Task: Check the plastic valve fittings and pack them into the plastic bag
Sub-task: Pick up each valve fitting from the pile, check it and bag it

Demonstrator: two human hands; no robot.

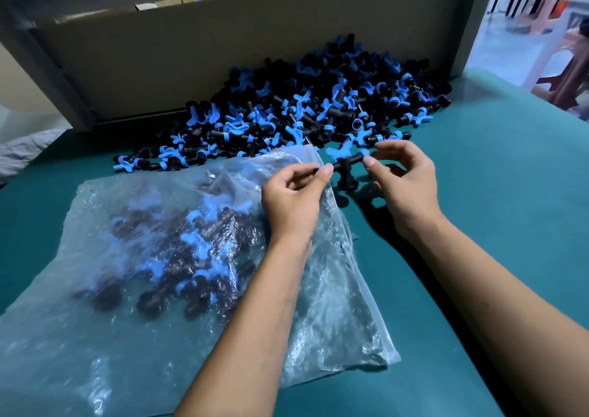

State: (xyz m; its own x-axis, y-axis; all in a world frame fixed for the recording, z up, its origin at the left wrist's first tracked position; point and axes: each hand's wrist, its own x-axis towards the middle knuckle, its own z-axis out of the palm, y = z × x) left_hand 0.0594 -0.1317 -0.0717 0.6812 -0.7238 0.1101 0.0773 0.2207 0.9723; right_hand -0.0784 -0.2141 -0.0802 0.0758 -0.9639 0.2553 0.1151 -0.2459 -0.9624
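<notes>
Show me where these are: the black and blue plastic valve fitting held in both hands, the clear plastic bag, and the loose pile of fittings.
black and blue plastic valve fitting [345, 167]: head view, black centre body.
clear plastic bag [95, 305]: head view, flat lower part.
loose pile of fittings [302, 104]: head view, pile's middle.

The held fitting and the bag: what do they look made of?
The held fitting: apparently moulded plastic, matte black body with a blue handle. The bag: thin clear plastic film, glossy; it crinkles, glares, and shows fittings through it.
</notes>
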